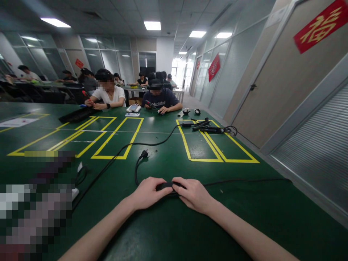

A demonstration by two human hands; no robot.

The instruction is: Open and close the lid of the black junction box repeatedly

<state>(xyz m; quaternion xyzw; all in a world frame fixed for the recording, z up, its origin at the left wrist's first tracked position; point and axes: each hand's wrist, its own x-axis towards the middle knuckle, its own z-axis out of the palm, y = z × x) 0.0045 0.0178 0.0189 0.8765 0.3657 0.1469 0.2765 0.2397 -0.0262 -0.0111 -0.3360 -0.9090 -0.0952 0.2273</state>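
Near the front of the green table, my left hand (148, 193) and my right hand (195, 194) grip a black power adapter (165, 186) from its two ends. Fingers of both hands curl around it and cover much of its body. A black cord with a plug (144, 154) curves up beyond my left hand, and the plug rests on the table with its prongs pointing away to the right. From beside my right hand another black cable (244, 180) runs across to the right edge of the table.
Yellow tape rectangles (130, 137) mark the green table (168, 166). Black tools and cables (209, 127) lie at the far right. A long cord (119, 148) crosses the middle. Two people (163, 96) work opposite beside a black tray (76, 114); a blurred area covers the near left.
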